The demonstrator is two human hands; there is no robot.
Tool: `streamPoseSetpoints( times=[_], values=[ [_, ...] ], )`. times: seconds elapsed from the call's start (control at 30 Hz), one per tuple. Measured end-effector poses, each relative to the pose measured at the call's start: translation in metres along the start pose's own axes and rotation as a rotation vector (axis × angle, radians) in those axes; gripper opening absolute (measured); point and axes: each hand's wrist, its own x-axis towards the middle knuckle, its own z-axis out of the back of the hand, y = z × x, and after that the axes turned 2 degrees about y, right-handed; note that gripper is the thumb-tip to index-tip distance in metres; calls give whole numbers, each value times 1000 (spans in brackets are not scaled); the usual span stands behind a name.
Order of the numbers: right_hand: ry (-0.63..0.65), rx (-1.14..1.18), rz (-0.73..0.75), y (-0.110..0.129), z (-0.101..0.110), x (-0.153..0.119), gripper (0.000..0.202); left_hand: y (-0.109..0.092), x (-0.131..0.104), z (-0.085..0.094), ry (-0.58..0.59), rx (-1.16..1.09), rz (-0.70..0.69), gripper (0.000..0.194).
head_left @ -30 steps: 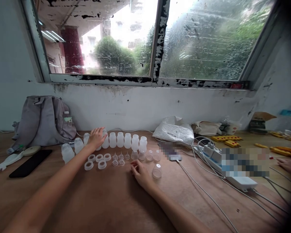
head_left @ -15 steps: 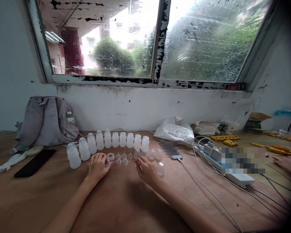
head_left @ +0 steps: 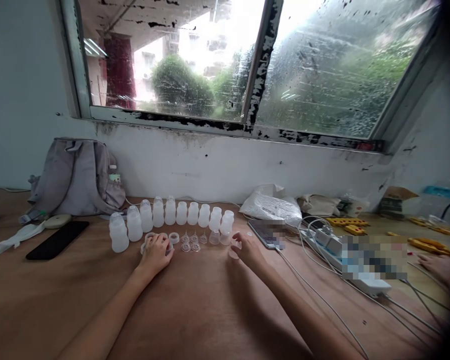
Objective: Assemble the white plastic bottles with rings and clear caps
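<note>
My left hand rests on the table with bent fingers over a group of white bottle rings. One ring sits between its thumb and forefinger, and others are partly hidden beneath it. The fingers of my right hand close on a clear bottle cap at the right end of the small parts. Between the hands stand several clear nipples in two short rows. Clear caps stand to their right. Behind is a curved row of frosted baby bottles; those on the left wear clear caps, those on the right have none.
A black phone and a grey backpack are at left. To the right are a charging phone, a silver bag, a power strip with loose cables, and another person's hand.
My right hand has moved to the front clear cap and shifted it left, close to the row. My left hand stays at the rings. The view has tilted and turned slightly.
</note>
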Motion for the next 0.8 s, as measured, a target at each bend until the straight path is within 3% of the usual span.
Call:
streamPoseSetpoints(
  times=[0.13,0.23,0.37,0.53,0.63,0.8],
  values=[
    [-88,-167,-10,15,-2,11,19,-1,0,4,-16,-50,15,11],
    [-184,-131,91,31,-7,12,15,-5,1,8,-55,-135,-2,10],
    [-39,66,225,55,-33,9,13,-13,1,8,-85,-225,-55,8],
    [6,112,235,74,-64,15,18,-20,0,6,-70,-329,-125,7],
    [-17,146,280,75,-63,17,14,-22,-2,10,-102,-405,-145,13],
    [26,231,541,70,-43,-1,16,-29,-7,11,-140,-460,-202,23]
  ],
)
